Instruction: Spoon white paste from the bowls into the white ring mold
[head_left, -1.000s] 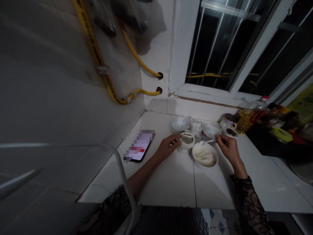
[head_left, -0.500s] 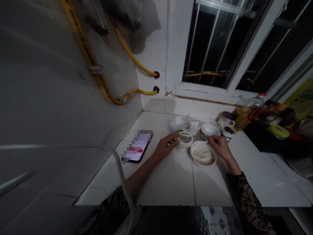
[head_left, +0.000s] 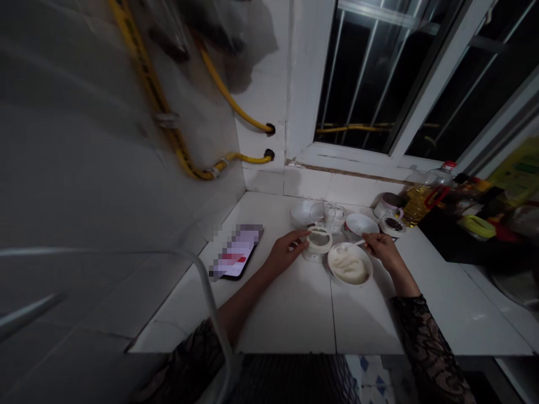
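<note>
L hand [head_left: 285, 251]: fingers [head_left: 301, 235] closed on the top ring of a white round plastic mould [head_left: 318, 244], which stands on the white tile counter [head_left: 286, 320], its hollow ring upright on a low base. Exact grip on the far side can't be seen.

R hand [head_left: 384, 251]: thumb & fingers pinched on the handle of a small spoon [head_left: 357, 243], which points L, out over the rim of a white bowl [head_left: 361, 268] of thick white paste [head_left: 347, 265]. Bowl is just R of the mould, close to but apart from it. Both forearms come in from black lace sleeves [head_left: 429, 348].

Just past the hands: shallow white dish [head_left: 357, 224], clear glass jar [head_left: 334, 217], white bowl [head_left: 301, 212]. Further R: small tub w/ dark contents [head_left: 393, 225], pink-trimmed container [head_left: 386, 205], plastic bottle of cooking oil [head_left: 421, 206] w/ red handle. L of the L hand, well apart: phone [head_left: 236, 251], screen pixelated. Far end: wall tiles [head_left: 307, 182] under a white-framed barred window [head_left: 362, 73], dark outside. Yellow gas hoses [head_left: 160, 106] run down the L wall & into it.
</note>
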{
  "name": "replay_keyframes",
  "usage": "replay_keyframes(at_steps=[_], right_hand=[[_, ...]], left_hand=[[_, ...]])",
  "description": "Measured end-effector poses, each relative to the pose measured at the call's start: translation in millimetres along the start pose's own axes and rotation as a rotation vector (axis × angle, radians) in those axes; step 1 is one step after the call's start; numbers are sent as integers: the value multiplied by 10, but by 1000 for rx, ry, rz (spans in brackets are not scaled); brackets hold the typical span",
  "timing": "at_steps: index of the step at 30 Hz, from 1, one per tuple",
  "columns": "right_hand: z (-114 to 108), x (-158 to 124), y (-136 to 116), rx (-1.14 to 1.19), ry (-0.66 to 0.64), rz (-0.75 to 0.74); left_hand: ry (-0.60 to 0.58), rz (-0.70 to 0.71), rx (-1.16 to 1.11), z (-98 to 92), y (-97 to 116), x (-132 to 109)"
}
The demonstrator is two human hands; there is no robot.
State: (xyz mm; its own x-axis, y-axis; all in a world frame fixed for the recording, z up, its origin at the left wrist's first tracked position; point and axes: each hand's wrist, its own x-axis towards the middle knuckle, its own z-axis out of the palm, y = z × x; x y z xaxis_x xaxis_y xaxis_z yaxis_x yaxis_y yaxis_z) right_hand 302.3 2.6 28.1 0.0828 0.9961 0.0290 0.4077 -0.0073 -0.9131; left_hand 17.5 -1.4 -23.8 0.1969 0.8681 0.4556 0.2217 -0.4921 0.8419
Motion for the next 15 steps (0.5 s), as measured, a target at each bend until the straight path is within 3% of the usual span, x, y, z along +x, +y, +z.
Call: replay_keyframes(at_steps=[9, 15], right_hand=[[13, -16, -52, 153, 13, 93], [126, -42, -161, 221, 59, 61]], left_hand=[[5, -3, -10, 4, -19, 8], [11, -2, -12, 14, -23, 8]])
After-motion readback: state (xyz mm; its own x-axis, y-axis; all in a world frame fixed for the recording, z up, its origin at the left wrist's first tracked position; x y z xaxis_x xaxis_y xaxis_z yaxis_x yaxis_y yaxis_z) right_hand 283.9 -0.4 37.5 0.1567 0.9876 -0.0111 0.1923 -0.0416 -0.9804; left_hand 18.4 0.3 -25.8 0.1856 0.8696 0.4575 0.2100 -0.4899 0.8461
